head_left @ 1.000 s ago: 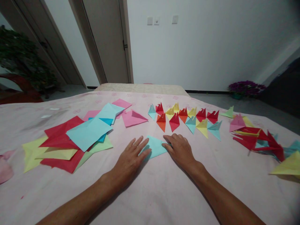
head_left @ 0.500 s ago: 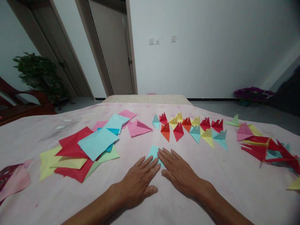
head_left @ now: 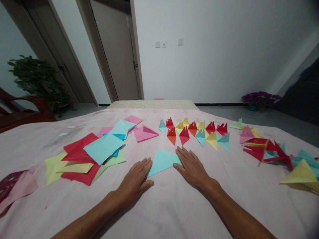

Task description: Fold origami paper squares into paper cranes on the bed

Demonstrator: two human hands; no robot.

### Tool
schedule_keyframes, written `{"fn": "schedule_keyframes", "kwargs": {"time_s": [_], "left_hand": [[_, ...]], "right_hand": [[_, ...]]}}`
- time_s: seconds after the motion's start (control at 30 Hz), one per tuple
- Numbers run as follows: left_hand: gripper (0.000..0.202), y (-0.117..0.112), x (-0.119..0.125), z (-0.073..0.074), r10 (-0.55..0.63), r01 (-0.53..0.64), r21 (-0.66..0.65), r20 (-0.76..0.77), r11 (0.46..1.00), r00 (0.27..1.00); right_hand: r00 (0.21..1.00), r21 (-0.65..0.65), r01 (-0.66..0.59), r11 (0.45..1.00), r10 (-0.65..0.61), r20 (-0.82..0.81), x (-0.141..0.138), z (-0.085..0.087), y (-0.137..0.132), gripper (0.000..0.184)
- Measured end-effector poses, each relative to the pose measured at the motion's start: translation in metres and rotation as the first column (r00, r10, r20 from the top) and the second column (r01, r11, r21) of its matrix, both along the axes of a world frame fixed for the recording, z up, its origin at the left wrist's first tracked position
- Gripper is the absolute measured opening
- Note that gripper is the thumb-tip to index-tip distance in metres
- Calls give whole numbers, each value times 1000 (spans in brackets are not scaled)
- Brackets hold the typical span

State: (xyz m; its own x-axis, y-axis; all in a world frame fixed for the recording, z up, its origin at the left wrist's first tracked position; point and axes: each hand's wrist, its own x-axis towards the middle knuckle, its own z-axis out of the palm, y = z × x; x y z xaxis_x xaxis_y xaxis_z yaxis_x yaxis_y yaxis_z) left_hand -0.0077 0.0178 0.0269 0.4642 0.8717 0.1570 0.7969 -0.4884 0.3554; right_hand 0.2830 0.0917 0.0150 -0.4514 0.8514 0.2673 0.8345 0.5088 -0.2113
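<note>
A light blue sheet of paper [head_left: 163, 161], folded into a triangle-like shape, lies flat on the cloth between my hands. My left hand [head_left: 136, 176] rests at its left edge, fingers stretched out and thumb pointing right. On the other side, my right hand [head_left: 191, 167] lies flat with its fingers and thumb over the paper's right corner. Behind the paper stand rows of small folded paper birds, among them a red one [head_left: 184, 135] and a yellow one [head_left: 212, 140].
Left of my hands is a loose pile of coloured paper, with a light blue sheet [head_left: 104, 148] on top. A pink folded paper [head_left: 144, 133] lies behind. At right are a heap of red folded papers [head_left: 256, 151] and a yellow one [head_left: 302, 174]. Dark red and pink cloth [head_left: 20, 189] lies far left.
My hands have moved apart, the left one leftward and the right one slightly rightward, uncovering most of the light blue paper. The view has shifted a little to the right.
</note>
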Motion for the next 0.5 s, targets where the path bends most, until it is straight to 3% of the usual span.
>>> {"fn": "schedule_keyframes", "kwargs": {"time_s": [0.1,0.2,0.33,0.4,0.5], "left_hand": [[67,12,17,-3,249,-256,23,151,967,957],[59,21,35,3,318,-329,25,193,944,928],[17,21,42,11,329,-357,90,233,930,915],[1,21,39,13,289,-337,151,269,929,919],[10,23,28,13,142,-258,269,385,928,912]], "right_hand": [[995,29,-8,1000,11,-95,3,2,-2,52],[972,99,-38,994,59,-226,5,6,-2,40],[908,197,-87,977,159,-387,8,12,-3,15],[883,237,-138,962,228,-411,9,15,-4,11],[862,319,-212,924,331,-385,10,20,-5,22]]}}
